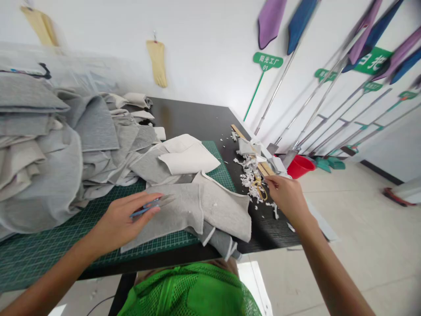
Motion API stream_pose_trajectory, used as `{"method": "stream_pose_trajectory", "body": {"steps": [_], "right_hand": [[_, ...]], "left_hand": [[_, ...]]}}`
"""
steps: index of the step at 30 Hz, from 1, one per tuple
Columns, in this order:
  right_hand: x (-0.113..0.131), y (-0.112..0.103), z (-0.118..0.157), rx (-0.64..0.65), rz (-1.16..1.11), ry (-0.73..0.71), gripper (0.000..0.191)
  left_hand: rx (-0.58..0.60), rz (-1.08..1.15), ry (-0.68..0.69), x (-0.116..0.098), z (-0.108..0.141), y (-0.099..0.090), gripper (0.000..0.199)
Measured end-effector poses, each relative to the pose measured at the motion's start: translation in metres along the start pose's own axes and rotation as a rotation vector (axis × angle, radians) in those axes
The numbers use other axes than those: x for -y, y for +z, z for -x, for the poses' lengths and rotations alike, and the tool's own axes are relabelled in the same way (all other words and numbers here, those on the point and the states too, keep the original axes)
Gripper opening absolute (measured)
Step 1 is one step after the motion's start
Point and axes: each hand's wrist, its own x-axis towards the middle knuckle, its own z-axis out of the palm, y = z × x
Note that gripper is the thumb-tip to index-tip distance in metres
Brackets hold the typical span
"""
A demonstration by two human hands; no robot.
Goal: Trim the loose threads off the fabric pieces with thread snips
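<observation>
My left hand (123, 217) is closed around blue-handled thread snips (161, 202), their metal blades pointing right over a grey fabric piece (177, 206). A lighter fabric piece (226, 204) overlaps it on the right, and a white-backed piece (190, 153) lies folded just behind. At the table's right side, my right hand (286, 195) has its fingers pressed together beside a wooden ruler (265, 168). What those fingertips hold, if anything, is hidden. Close to them are yellow scissor handles (259, 188) among white fabric scraps (249, 173).
A large heap of grey fabric (95, 127) covers the left of the green cutting mat (164, 241) on a black table (187, 116). Yellow gloves (157, 63) hang on the wall. Long-handled mops (279, 92) and a red bucket (300, 166) stand on the right.
</observation>
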Motion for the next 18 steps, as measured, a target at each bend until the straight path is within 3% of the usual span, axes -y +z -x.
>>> {"method": "stream_pose_trajectory", "body": {"steps": [3, 5, 8, 11, 14, 18], "right_hand": [[-0.002, 0.017, 0.004, 0.062, 0.027, -0.012, 0.034], [0.009, 0.014, 0.012, 0.005, -0.024, -0.014, 0.028], [0.042, 0.004, 0.023, -0.04, -0.325, -0.023, 0.013], [0.08, 0.007, 0.026, 0.177, -0.646, -0.089, 0.015], [0.104, 0.028, 0.026, 0.351, -0.712, -0.173, 0.031], [0.114, 0.053, 0.031, 0.305, -0.661, -0.25, 0.01]], "left_hand": [[0.079, -0.063, 0.117, -0.005, -0.004, -0.007, 0.032], [0.089, -0.088, 0.141, -0.005, -0.006, -0.01, 0.033], [0.074, -0.106, 0.152, 0.001, -0.009, -0.01, 0.032], [0.075, -0.131, 0.156, 0.009, -0.014, -0.008, 0.029], [0.118, -0.136, 0.147, 0.015, -0.016, -0.004, 0.028], [0.137, -0.095, 0.108, 0.021, -0.012, 0.001, 0.027]]}}
